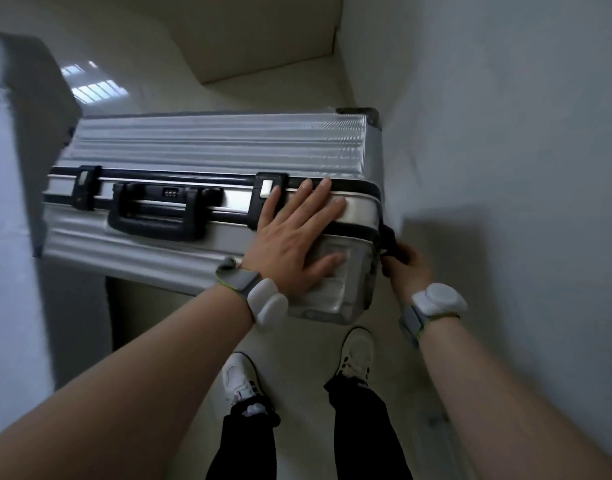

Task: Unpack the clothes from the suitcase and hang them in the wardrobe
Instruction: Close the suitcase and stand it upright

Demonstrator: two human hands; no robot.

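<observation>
Silver ribbed hard-shell suitcase (207, 143) runs nine-to-three; your left hand (290, 240) presses flat, right hand (410, 268) grips its three-o'clock black fitting (387, 235).

Dim, cool, even light fills the scene. A striped bright reflection glares on the glossy floor (93, 86), far up and left of the left hand (294, 233). A pale sheen runs along the suitcase (211, 143) rim under that hand's fingertips (327, 183). A broad, soft shadow darkens the wall (505, 133) just right of the right hand (406, 268). Wide-angle distortion bends the walls and stretches the arms (124, 375) toward the lower corners. Motion blur smears the suitcase's end far left of the hands.
</observation>
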